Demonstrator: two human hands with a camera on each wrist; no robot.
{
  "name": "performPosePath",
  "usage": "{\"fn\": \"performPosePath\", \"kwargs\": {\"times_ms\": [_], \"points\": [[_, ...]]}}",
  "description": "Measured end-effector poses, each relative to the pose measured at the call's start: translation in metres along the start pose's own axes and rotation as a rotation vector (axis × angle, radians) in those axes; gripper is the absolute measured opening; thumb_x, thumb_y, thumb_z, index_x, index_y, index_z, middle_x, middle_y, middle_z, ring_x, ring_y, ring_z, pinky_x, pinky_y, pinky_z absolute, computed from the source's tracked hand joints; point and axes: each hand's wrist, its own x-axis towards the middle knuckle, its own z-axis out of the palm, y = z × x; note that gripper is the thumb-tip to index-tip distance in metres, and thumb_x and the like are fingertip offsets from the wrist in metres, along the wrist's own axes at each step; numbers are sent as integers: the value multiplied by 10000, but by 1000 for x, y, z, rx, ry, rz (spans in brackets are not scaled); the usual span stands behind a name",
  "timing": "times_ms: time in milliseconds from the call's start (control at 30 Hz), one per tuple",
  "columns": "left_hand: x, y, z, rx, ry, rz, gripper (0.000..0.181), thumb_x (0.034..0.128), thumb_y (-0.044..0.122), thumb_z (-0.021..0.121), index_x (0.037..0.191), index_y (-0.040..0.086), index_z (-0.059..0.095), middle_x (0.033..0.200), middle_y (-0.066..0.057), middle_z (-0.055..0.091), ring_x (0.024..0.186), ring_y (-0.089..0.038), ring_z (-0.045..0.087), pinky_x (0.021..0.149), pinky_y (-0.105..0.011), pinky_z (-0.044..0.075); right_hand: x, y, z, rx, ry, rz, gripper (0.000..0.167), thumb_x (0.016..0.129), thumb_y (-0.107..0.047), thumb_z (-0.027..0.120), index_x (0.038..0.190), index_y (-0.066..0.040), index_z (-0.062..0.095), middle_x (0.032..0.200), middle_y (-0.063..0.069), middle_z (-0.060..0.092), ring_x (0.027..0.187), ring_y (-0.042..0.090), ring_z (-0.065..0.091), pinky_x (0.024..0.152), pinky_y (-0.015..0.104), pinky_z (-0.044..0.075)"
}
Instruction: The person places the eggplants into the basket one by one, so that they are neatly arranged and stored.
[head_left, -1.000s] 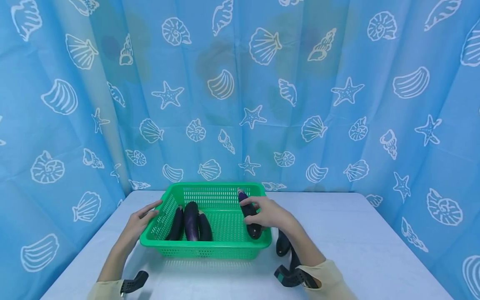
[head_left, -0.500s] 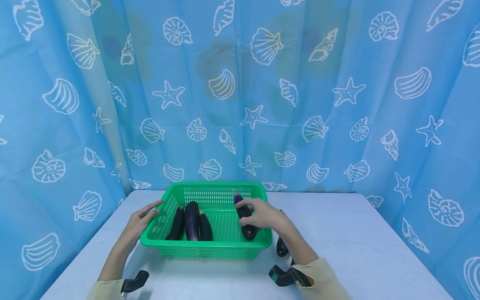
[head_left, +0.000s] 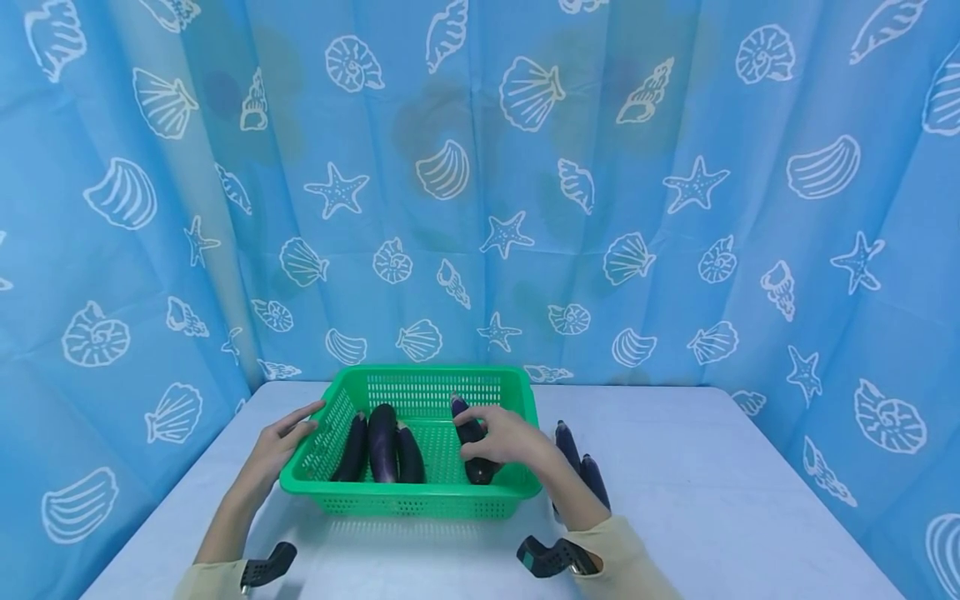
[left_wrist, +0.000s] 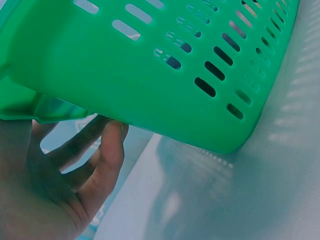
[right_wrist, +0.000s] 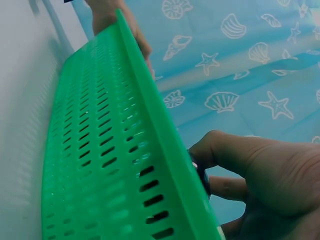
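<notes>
In the head view, my right hand (head_left: 506, 435) grips a dark eggplant (head_left: 469, 431) between thumb and fingers, inside the right half of a green plastic basket (head_left: 397, 489). The eggplant's stem end points away from me; the right wrist view shows only a sliver of it (right_wrist: 203, 177) behind the rim. My left hand (head_left: 277, 446) holds the basket's left rim, its thumb and fingers against the edge in the left wrist view. Three eggplants (head_left: 384, 442) lie side by side in the basket's left half.
Two more eggplants (head_left: 592, 479) lie on the white tabletop (head_left: 697, 483) right of the basket, partly hidden by my right forearm. A blue curtain (head_left: 480, 192) with white shell prints hangs behind and at the sides.
My right hand has moved left with the eggplant, from the basket's right wall towards its middle. More of the eggplants on the table shows. The left hand and basket have stayed put.
</notes>
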Motion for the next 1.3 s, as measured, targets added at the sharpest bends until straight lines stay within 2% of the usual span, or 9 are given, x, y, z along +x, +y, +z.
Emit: {"fn": "performPosePath", "kwargs": {"times_ms": [133, 300, 467, 567, 867, 1067, 1300], "points": [[0, 0, 0, 0, 2, -1, 563, 1025, 455, 437, 1530, 220, 360, 1589, -219, 293, 1419, -443, 352, 1118, -580, 362, 4, 0, 5, -2, -14, -20, 479, 846, -207, 726, 1308, -130, 624, 1227, 144, 623, 848, 206, 577, 644, 293, 524], [0, 0, -1, -2, 2, 2, 560, 1025, 451, 441, 1528, 218, 366, 1596, -206, 285, 1423, -439, 345, 1119, -581, 360, 9, -1, 12, -6, -11, -22, 461, 845, -228, 735, 1290, -152, 640, 1256, 131, 623, 833, 181, 561, 645, 274, 498], [0, 1, -1, -3, -3, -2, 554, 1027, 449, 438, 1528, 225, 366, 1606, -193, 271, 1438, -439, 317, 1134, -596, 330, 13, -4, 19, -13, -18, -16, 450, 845, -235, 737, 1280, -163, 649, 1284, 125, 622, 820, 187, 545, 661, 308, 477], [1, 1, -1, 0, -2, -8, 556, 1024, 460, 439, 1527, 232, 368, 1606, -191, 271, 1440, -439, 315, 1135, -601, 325, 14, -7, 23, -25, -16, -7, 441, 841, -230, 742, 1268, -161, 658, 1326, 125, 611, 830, 188, 541, 689, 328, 474], [1, 2, 0, -3, -12, 2, 561, 1023, 457, 444, 1528, 225, 365, 1601, -212, 269, 1439, -450, 309, 1137, -612, 315, 21, -16, 30, -38, -36, 27, 436, 834, -227, 749, 1260, -187, 665, 1321, 112, 618, 753, 147, 569, 643, 314, 504], [1, 0, -1, 5, -5, 2, 560, 1022, 460, 444, 1526, 227, 369, 1600, -212, 272, 1441, -450, 306, 1139, -606, 318, 25, -18, 36, 55, -94, 56, 455, 842, -174, 729, 1288, -145, 648, 1334, 123, 600, 701, 170, 609, 615, 373, 583], [2, -1, -1, -1, -4, 8, 554, 1026, 450, 443, 1526, 224, 369, 1601, -206, 274, 1442, -445, 305, 1139, -607, 317, 30, -23, 42, 126, -112, 100, 448, 823, -158, 741, 1264, -149, 663, 1383, 144, 555, 783, 209, 643, 643, 415, 597]]}}
